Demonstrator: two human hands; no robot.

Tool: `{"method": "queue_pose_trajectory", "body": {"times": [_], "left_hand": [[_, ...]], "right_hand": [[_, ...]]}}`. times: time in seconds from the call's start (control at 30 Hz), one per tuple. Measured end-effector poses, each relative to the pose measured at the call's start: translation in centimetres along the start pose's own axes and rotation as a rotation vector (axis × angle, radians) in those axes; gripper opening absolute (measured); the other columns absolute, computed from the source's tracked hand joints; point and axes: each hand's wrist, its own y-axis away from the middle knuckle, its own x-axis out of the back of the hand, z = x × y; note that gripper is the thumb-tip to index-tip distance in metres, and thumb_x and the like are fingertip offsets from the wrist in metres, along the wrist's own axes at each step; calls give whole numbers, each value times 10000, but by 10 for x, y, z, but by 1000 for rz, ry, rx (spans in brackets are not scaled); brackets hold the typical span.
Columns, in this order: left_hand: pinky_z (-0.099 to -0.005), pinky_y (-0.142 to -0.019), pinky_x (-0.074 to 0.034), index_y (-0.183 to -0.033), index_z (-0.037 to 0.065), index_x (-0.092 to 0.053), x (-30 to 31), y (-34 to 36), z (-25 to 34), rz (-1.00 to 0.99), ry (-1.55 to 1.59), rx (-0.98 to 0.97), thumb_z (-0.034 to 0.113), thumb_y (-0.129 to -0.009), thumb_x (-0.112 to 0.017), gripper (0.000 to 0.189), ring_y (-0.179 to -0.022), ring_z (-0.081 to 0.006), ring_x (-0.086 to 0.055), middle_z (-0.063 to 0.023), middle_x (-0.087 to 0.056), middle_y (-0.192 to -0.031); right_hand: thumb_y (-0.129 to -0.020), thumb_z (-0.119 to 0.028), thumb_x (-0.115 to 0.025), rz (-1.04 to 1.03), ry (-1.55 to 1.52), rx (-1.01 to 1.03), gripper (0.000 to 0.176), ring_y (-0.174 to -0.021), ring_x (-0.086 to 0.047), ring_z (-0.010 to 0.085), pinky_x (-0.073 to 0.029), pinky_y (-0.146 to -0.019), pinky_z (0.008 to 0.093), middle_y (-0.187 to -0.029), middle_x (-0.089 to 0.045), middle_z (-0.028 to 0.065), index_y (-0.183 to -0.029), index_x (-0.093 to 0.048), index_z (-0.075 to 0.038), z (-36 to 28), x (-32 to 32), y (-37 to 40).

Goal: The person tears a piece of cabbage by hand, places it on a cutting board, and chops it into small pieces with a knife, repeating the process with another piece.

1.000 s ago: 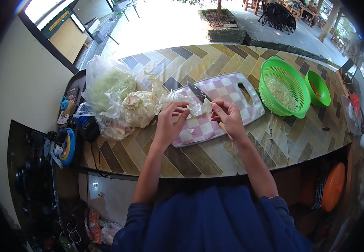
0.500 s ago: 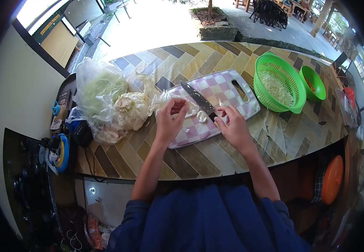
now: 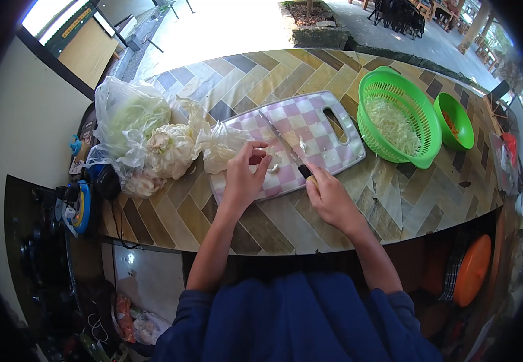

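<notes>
My right hand (image 3: 328, 194) is wrapped round the handle of a knife (image 3: 286, 145), whose blade points up and left over the pink-and-white checked cutting board (image 3: 313, 123). Over the board's left part is my left hand (image 3: 247, 175), fingers curled close together; whether a small piece is between them is hidden. Small white scraps lie on the board near the blade. Pale cabbage leaves (image 3: 220, 146) rest at the board's left edge, beside a peeled cabbage head (image 3: 171, 148).
A clear plastic bag (image 3: 130, 117) with pale green contents lies at the left. On the right stand a green colander (image 3: 427, 120) of shredded cabbage and a green bowl (image 3: 466, 130) with orange shreds. A blue-rimmed round object (image 3: 83, 208) is at the table's left edge.
The knife now lies flatter to view, its blade edge-on, and my right hand holds the handle more fully. The camera view has shifted, and the white scraps near the blade have moved.
</notes>
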Motion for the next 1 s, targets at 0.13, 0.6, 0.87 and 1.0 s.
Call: {"method": "queue_pose_trajectory", "body": {"times": [0.13, 0.6, 0.87, 1.0], "left_hand": [[-327, -687, -515, -1009, -15, -588, -21, 6, 11, -32, -60, -61, 45, -837, -638, 189, -758, -237, -679, -147, -676, -850], [-402, -920, -349, -947, 90, -671, -60, -17, -1, -51, -547, -257, 206, -839, -635, 163, -997, -232, -590, -50, -668, -991], [-397, -933, -339, -925, 102, -709, -60, -9, -4, 25, -529, -286, 276, -841, -654, 200, -985, -216, -599, -30, -697, -972], [-406, -896, -340, -876, 109, -699, -62, -8, -6, 85, -488, -299, 251, -827, -655, 157, -958, -204, -599, -17, -692, -917]], "right_hand": [[-935, -178, -509, 46, -90, 35, 416, -1081, -551, 417, -451, -911, 436, -1182, -558, 271, -1275, -457, 55, 15, 7, 16], [-818, -96, -627, 116, -95, 20, 367, -814, -629, 436, -494, -712, 443, -844, -637, 282, -1142, -537, 51, 36, 15, -10], [-936, -200, -521, 37, -171, -39, 346, -831, -616, 451, -481, -720, 465, -853, -629, 292, -1173, -504, 51, 16, 18, 5], [-956, -189, -482, 64, -113, 57, 367, -829, -608, 458, -471, -723, 489, -891, -624, 297, -1223, -474, 62, 12, 11, 18]]}}
